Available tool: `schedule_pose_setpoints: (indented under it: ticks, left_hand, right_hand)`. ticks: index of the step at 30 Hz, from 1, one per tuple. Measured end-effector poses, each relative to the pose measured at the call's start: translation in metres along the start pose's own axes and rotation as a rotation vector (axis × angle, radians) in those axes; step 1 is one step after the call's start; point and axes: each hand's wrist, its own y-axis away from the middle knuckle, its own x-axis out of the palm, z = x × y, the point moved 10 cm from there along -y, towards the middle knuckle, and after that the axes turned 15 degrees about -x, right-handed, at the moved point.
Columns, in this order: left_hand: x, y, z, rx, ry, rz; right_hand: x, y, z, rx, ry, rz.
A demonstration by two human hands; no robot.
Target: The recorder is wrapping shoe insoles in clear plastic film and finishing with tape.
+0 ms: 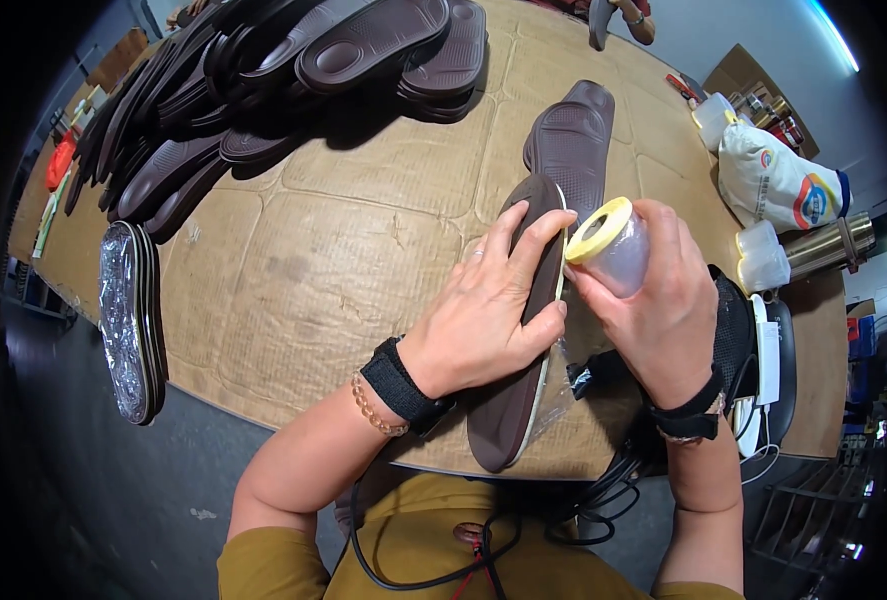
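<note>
A brown shoe insole (498,425) stands tilted on its long edge near the table's front, its pale rim facing right. My left hand (488,310) is closed around its middle, fingers over the top edge and thumb on the right side. In my right hand (668,305) is a roll of clear film (618,262), its yellow ring-shaped end pointing up and left, close to the insole. Some clear film (560,385) shows along the insole's lower right side. Beyond my hands lie more brown insoles (573,140), overlapping one another.
A large pile of brown insoles (263,90) covers the far left. One film-wrapped stack (128,320) rests at the cardboard-covered table's (333,270) left edge. On the right are a white bag (778,175), a metal flask (833,245), translucent rolls (761,255) and cables (603,490). Another person's hand (638,20) appears at the far edge.
</note>
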Motion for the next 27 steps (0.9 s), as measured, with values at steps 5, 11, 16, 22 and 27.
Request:
schedule_pose_setpoints:
  ticks: [5,11,16,22,27]
  left_hand:
    - [0.002,-0.001,0.000,-0.009,0.019,-0.022]
    - [-0.006,-0.004,-0.004,-0.014,0.109,-0.097]
    - [-0.007,-0.005,-0.005,-0.049,0.142,-0.092]
    - [-0.010,-0.010,-0.006,-0.061,0.181,-0.055]
    - [-0.011,-0.015,-0.005,-0.063,0.174,-0.039]
  right_hand:
    - [0.000,0.000,0.001,0.008,0.004,0.006]
    - [0.001,0.000,-0.001,0.005,0.002,0.004]
    - [0.002,0.000,-0.005,0.009,-0.028,0.024]
    - [0.002,0.000,-0.006,-0.004,-0.073,0.031]
    - [0.004,0.001,-0.008,0.016,-0.107,0.054]
